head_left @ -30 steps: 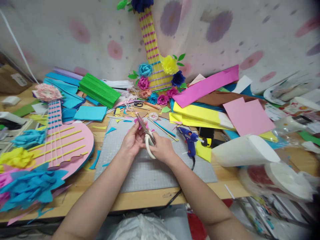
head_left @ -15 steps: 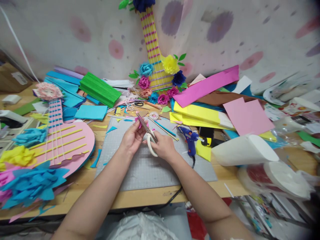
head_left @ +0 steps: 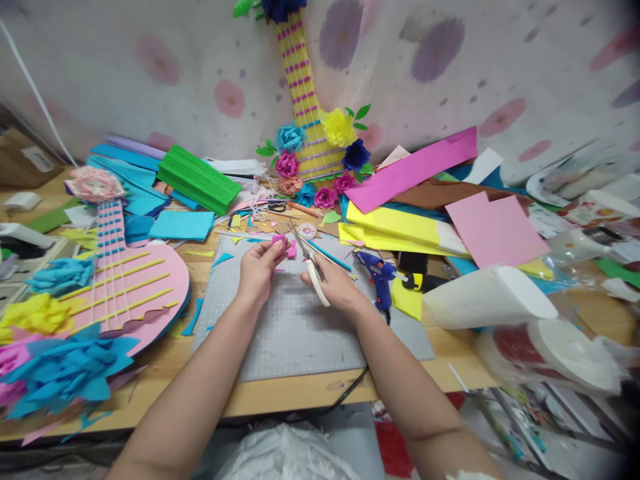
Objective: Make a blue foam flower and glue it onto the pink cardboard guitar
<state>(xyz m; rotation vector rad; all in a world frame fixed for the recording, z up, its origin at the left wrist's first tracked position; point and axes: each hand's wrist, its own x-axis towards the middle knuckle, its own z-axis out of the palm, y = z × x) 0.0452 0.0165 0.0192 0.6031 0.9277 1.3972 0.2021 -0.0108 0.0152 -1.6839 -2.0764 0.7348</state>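
Note:
Between the thumb and fingers of my left hand (head_left: 257,270) is a small piece of magenta paper (head_left: 279,244). My right hand (head_left: 336,283) grips white-handled scissors (head_left: 314,268), whose blades point up and away, parted slightly at the tips. The scissors are apart from the paper. Another magenta scrap (head_left: 292,250) shows just right of my left fingertips; whether it lies on the mat or hangs is hard to tell. Both hands are over the grey cutting mat (head_left: 300,340). A blue glue gun (head_left: 379,277) stands to the right of my right hand.
A pink paper guitar (head_left: 155,273) with paper flowers lies at left. A yellow paper guitar (head_left: 303,87) leans on the back wall. Green crepe paper (head_left: 199,179), yellow sheets (head_left: 400,227) and a pink sheet (head_left: 495,230) are stacked behind. A white roll (head_left: 490,298) lies at right.
The scissors have moved right and back from the magenta paper, their blades now parted. My left hand has turned, its fingers now pinching the paper.

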